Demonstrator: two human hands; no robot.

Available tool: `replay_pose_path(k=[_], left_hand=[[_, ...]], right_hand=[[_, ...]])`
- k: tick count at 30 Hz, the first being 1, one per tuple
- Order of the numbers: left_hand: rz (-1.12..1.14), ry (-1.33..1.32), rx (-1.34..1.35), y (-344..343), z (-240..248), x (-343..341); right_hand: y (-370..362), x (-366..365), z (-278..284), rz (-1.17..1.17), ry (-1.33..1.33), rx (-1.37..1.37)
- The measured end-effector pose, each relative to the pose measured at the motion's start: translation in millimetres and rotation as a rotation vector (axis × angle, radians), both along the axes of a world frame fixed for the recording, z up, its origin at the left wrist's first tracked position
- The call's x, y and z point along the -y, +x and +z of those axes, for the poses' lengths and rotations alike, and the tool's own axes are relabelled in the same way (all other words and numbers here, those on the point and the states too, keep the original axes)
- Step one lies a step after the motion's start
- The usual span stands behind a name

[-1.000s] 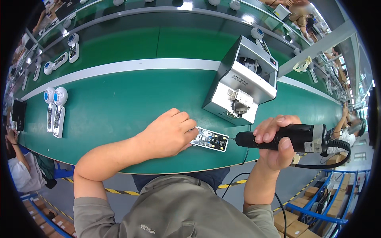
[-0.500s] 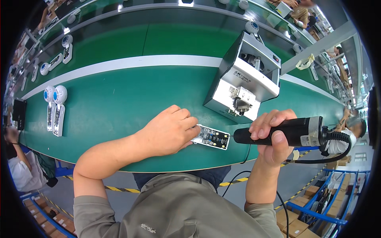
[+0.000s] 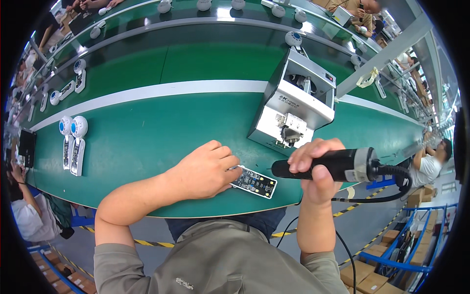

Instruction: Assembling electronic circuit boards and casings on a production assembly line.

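My left hand (image 3: 208, 169) is closed on the near-left end of a slim white device with an exposed black circuit board (image 3: 255, 182). Its round head, if it has one like the others, is hidden under my fingers. My right hand (image 3: 317, 166) wraps round a black corded electric screwdriver (image 3: 338, 165), held almost level with its bit pointing left. The bit sits just beyond the far right corner of the board, apart from it as far as I can tell.
Behind my right hand stands a silver screw-feeder machine (image 3: 298, 100). Two white round-headed devices (image 3: 74, 142) lie at the left of the green table (image 3: 147, 127). Beyond a white strip, a green conveyor (image 3: 210, 59) carries more devices. A cable (image 3: 404, 186) loops from the screwdriver.
The device's right end has swung toward me, so it lies more slanted. The screwdriver's bit has shifted to the far side of that end. The whole view has moved slightly.
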State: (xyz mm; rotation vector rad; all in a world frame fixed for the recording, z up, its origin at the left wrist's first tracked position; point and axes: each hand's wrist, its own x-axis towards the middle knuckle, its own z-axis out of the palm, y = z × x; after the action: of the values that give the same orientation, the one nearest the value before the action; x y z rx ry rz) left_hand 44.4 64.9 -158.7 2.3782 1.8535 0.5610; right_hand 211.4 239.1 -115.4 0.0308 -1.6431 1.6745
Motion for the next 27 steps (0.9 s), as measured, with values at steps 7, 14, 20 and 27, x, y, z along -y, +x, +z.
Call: replay_pose_path(k=[7, 14, 20, 27], left_hand=[[0.014, 0.018, 0.017, 7.3, -4.0, -15.3], [0.006, -0.031, 0.011, 7.4, -6.6, -20.3], [0.121, 0.239, 0.4, 14.6, -13.6, -29.9], [0.07, 0.301, 0.42, 19.2, -31.6, -50.0]], right_hand=[[-11.1, -7.5, -11.0, -0.023, -0.024, 0.008], [-5.5, -14.0, -8.5, 0.003, -0.024, -0.046], [2.4, -3.5, 15.2, 0.147, -0.087, -0.153], [7.2, -6.1, 7.7, 0.187, -0.073, -0.232]])
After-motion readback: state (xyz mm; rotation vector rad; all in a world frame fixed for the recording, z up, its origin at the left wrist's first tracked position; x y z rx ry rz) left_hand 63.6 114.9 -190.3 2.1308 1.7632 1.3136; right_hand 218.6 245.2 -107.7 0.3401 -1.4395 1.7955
